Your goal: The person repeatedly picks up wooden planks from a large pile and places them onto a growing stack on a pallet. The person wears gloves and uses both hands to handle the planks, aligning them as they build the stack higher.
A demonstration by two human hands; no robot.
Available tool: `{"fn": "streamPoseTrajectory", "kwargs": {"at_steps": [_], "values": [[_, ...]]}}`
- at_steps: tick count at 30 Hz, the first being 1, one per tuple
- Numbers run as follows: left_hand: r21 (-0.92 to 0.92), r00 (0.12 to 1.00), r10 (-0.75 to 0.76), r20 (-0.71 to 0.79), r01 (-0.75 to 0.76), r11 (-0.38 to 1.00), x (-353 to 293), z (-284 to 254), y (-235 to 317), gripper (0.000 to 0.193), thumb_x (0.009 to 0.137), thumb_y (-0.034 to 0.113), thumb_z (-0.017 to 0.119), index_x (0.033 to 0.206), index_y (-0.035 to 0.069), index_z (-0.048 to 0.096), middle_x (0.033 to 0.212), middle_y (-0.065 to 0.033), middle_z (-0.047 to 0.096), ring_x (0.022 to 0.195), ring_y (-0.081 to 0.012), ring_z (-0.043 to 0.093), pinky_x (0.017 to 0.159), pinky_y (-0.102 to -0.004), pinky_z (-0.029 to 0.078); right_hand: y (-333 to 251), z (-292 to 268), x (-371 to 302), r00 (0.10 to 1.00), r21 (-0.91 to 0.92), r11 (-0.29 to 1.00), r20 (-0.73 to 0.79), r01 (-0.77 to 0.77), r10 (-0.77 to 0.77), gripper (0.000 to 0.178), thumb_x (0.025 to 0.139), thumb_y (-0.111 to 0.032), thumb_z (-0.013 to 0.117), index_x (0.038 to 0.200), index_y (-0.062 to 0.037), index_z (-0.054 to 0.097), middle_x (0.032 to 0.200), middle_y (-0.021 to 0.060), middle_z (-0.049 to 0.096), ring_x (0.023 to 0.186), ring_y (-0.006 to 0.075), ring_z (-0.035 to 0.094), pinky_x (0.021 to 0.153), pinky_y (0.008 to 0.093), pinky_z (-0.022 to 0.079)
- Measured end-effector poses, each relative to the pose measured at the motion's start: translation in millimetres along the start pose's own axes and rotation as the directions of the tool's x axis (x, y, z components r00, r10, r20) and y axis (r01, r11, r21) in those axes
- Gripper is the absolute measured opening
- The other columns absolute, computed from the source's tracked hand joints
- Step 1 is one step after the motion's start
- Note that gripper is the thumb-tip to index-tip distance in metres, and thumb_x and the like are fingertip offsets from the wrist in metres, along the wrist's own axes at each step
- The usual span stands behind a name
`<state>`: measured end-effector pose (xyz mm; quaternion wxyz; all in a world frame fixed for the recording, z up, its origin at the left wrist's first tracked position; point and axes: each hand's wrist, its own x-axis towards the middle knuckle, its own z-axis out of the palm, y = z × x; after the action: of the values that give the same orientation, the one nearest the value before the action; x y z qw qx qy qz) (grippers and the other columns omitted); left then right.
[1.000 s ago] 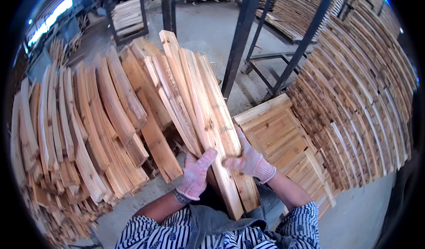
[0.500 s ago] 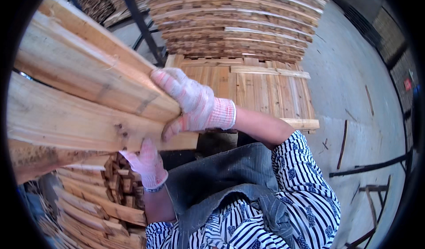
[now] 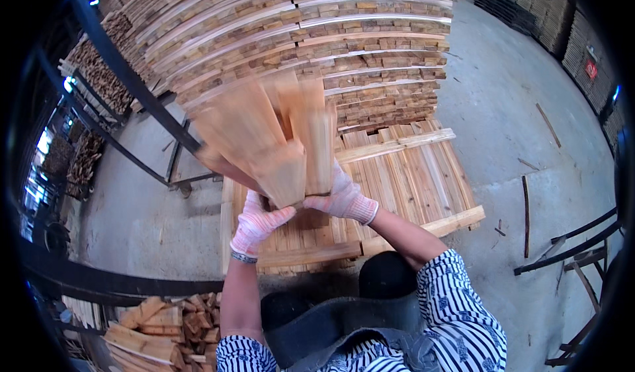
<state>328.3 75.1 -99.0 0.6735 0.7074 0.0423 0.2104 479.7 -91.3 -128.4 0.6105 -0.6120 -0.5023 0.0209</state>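
Between my gloved hands is a bundle of several light wooden boards, gripped at its near end and smeared by motion. My left hand wraps the lower left side, its thumb lying on the end of the boards. On the right side my right hand grips the bundle, thumb pointing inward. The boards are fanned and tilt up and away from me. Below and beyond them lies a low layer of boards set side by side, with crosswise strips on top.
A tall stack of layered boards rises behind the low layer. Dark metal frame bars stand at the left. A pile of short wood pieces sits at the lower left. Loose sticks and a metal frame are on the right.
The boards have swung from the left to in front of me, over the low layer. Both hands have shifted to the near end of the bundle, one on each side.
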Motion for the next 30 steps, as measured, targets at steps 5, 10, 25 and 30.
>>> {"fn": "streamPoseTrajectory", "kwargs": {"at_steps": [5, 10, 25, 30], "values": [[0.150, 0.998, -0.048, 0.038, 0.042, 0.988, 32, 26, -45, 0.097, 0.073, 0.014, 0.090, 0.150, 0.005, 0.031, 0.141, -0.0112, 0.052, 0.126, -0.0244, 0.056, 0.102, -0.0389, 0.051, 62, -10, -3, 0.932, -0.096, 0.942, 0.141, -0.322, 0.333, 0.114, 0.070, -0.033, 0.091, 0.156, -0.0038, 0.022, 0.149, 0.0195, 0.041, 0.140, 0.0318, 0.041, 0.117, 0.0414, 0.035], [0.272, 0.998, 0.012, -0.068, 0.007, 0.962, 21, 27, -108, 0.072, 0.079, 0.013, 0.084, 0.140, 0.001, 0.048, 0.126, -0.0112, 0.064, 0.118, -0.0234, 0.060, 0.099, -0.0399, 0.052, 86, 3, -30, 0.918, -0.089, 0.950, 0.242, -0.301, 0.313, 0.104, 0.074, -0.037, 0.088, 0.154, -0.0045, 0.029, 0.150, 0.0205, 0.041, 0.141, 0.0336, 0.040, 0.119, 0.0416, 0.032], [-0.406, 0.691, -0.720, 0.065, 0.677, 0.614, 68, -38, -93, 0.047, 0.082, 0.019, 0.079, 0.123, 0.005, 0.062, 0.111, -0.0094, 0.070, 0.102, -0.0206, 0.068, 0.090, -0.0357, 0.058, 52, -24, -12, 0.647, 0.596, 0.445, 0.172, -0.668, 0.743, 0.060, 0.093, -0.020, 0.072, 0.143, -0.0004, 0.045, 0.126, 0.0113, 0.063, 0.113, 0.0200, 0.061, 0.101, 0.0345, 0.050], [-0.272, 0.606, -0.795, 0.026, 0.769, 0.578, 51, -33, -175, 0.052, 0.092, 0.036, 0.071, 0.131, 0.003, 0.062, 0.123, -0.0091, 0.069, 0.109, -0.0221, 0.066, 0.099, -0.0320, 0.050, 127, -27, -65, 0.393, 0.471, 0.273, 0.177, -0.839, 0.902, 0.062, 0.093, -0.028, 0.069, 0.143, 0.0000, 0.047, 0.127, 0.0144, 0.064, 0.111, 0.0228, 0.063, 0.097, 0.0357, 0.051]]}}
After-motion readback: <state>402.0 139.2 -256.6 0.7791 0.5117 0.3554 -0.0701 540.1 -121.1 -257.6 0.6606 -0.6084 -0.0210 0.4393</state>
